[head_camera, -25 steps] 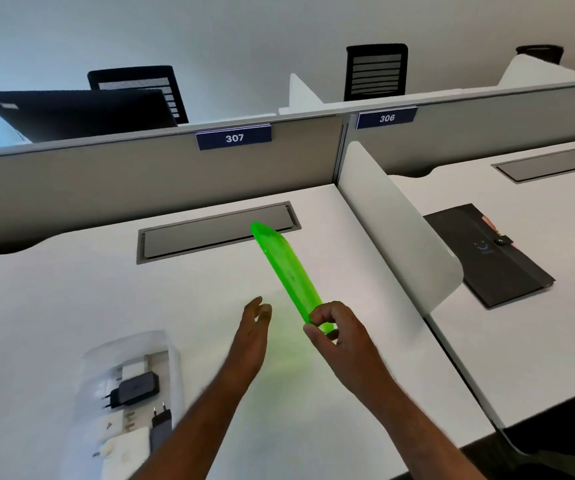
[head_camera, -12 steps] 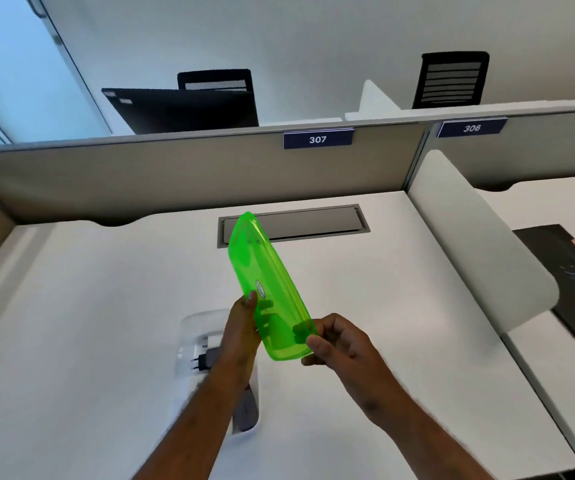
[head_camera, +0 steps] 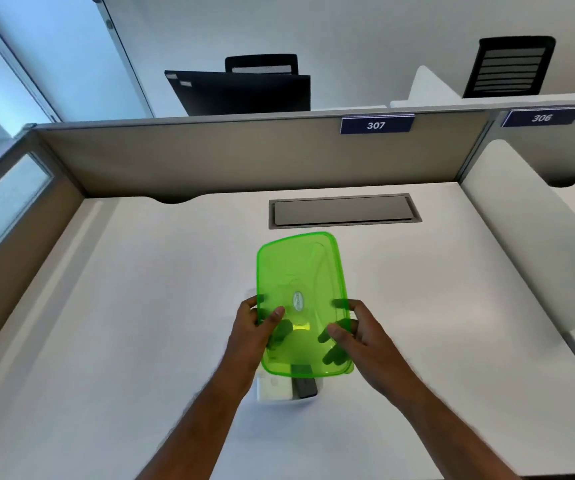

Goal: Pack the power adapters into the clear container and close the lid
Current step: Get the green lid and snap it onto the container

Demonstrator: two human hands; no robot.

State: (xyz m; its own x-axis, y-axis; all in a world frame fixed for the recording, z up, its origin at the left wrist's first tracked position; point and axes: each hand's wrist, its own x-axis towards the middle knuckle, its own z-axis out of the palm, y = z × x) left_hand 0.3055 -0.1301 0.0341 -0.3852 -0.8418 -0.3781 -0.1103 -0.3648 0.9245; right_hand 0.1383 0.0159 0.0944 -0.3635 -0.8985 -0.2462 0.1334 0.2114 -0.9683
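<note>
A translucent green lid (head_camera: 300,271) hovers nearly flat above the clear container (head_camera: 262,398), which rests on the white desk (head_camera: 140,306). My left hand (head_camera: 251,334) grips the lid's left edge and my right hand (head_camera: 359,337) grips its right edge, thumbs on top and fingers underneath. Below the lid's near edge the container's near end shows, with a white power adapter (head_camera: 274,388) and a black one (head_camera: 305,386) inside. The lid hides the remainder of the container.
A grey cable flap (head_camera: 343,211) is set into the desk behind the lid. Beige partitions with labels 307 (head_camera: 376,124) and 306 close the far side. A white curved divider (head_camera: 535,237) rises on the right, a glass panel on the left.
The lid has turned from standing on edge to lying nearly flat over the container. My left hand has taken hold of its left side. The view has swung left and down.
</note>
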